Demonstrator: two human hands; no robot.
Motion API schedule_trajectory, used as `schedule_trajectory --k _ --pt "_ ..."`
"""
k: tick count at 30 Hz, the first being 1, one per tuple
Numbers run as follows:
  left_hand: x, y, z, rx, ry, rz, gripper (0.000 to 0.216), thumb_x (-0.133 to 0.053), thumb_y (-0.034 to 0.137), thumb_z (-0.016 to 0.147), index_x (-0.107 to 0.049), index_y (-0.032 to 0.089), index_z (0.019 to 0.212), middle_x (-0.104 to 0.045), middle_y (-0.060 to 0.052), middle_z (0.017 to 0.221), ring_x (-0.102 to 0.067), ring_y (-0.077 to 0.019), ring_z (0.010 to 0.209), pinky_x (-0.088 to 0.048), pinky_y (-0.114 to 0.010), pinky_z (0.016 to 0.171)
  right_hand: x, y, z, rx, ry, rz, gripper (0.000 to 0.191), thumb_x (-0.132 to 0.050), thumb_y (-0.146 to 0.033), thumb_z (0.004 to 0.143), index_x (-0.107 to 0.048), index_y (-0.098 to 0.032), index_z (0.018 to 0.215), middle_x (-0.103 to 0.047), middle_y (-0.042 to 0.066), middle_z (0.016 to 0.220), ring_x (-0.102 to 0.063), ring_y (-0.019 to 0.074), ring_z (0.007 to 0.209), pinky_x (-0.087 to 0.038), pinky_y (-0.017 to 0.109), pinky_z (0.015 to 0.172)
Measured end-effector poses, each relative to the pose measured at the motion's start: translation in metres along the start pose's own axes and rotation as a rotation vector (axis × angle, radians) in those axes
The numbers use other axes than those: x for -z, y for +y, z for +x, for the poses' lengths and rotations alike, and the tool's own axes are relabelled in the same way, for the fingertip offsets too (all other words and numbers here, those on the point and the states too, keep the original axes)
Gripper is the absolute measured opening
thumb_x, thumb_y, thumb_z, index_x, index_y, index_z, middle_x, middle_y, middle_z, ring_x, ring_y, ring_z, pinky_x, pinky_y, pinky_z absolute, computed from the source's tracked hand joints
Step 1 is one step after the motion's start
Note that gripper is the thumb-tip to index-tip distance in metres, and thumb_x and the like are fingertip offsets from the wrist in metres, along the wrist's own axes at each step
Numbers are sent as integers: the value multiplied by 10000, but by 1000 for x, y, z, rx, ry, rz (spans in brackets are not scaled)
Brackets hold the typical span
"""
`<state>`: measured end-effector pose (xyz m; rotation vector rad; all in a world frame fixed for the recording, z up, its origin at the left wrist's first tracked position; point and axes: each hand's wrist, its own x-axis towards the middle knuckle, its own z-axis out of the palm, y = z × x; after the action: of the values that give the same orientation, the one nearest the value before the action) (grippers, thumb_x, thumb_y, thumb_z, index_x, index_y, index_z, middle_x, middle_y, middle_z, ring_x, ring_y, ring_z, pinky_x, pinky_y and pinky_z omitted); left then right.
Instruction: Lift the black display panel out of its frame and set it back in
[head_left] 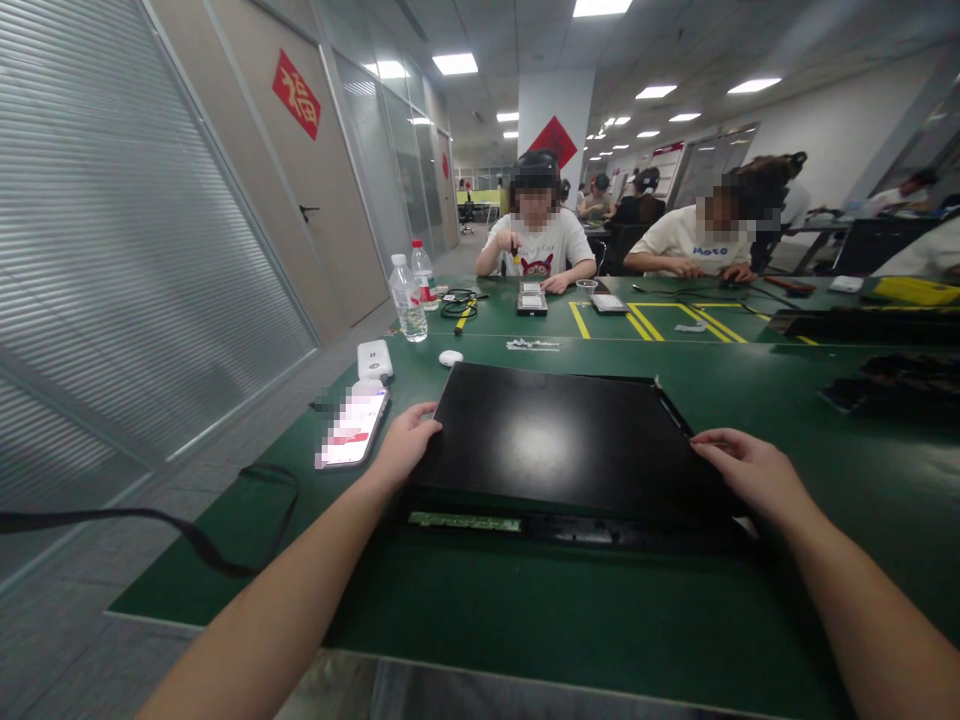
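A thin black display panel [517,430] lies over the green table in front of me, with a bright reflection in its middle. It sits above a dark frame [600,532], and a narrow green circuit board [465,521] shows along the near side. My left hand [409,440] grips the panel's left edge, its fingertips partly hidden beyond that edge. At the right edge, my right hand [739,465] closes thumb and fingers on the panel, near a thin strip at the far right corner.
A phone [354,425], a white power bank [373,360] and a white earbud case [451,357] lie to the left. Beyond stand two bottles [409,300] near a coiled black cable [459,303]. Co-workers [537,240] sit across the table. Dark parts [900,380] are piled at right.
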<state>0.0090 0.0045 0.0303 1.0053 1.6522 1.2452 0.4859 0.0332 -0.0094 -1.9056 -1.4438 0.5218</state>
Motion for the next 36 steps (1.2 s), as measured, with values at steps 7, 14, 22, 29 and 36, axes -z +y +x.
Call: schedule_trajectory --k 7,14,22,29,36 --pt "0 1 -1 -3 22 3 386 -635 152 732 -741 164 1103 -778 -26 749 -749 -242 697 -561 -301 647 -2 2 1 28 10 13 366 -663 -556 652 -801 -264 823 -785 73 789 -701 289 752 -508 416 732" --pt "0 3 -2 -13 21 45 403 -635 172 706 -745 165 1094 -779 -34 763 -758 -264 746 -565 -309 659 -4 4 0 77 18 13 330 -665 -537 673 -792 -268 818 -789 67 804 -713 286 781 -528 416 774" --pt "-1 9 -5 22 34 27 335 -640 150 719 -725 186 1040 -748 -7 689 -743 -252 682 -563 -303 619 -3 4 2 38 26 30 336 -654 -544 664 -800 -275 802 -812 77 872 -733 314 872 -526 440 840" --pt "0 9 -4 28 14 -76 220 -712 189 746 -736 199 965 -754 -13 696 -748 -241 675 -587 -308 626 -1 2 0 -5 10 1 342 -648 -533 669 -811 -273 820 -802 75 871 -718 300 861 -522 432 838" --pt "6 -3 6 -40 42 -51 275 -797 253 688 -803 187 955 -830 -73 904 -787 -297 947 -620 -385 876 -2 6 3 38 18 -8 330 -656 -529 695 -811 -265 816 -805 81 864 -715 294 820 -521 415 767"
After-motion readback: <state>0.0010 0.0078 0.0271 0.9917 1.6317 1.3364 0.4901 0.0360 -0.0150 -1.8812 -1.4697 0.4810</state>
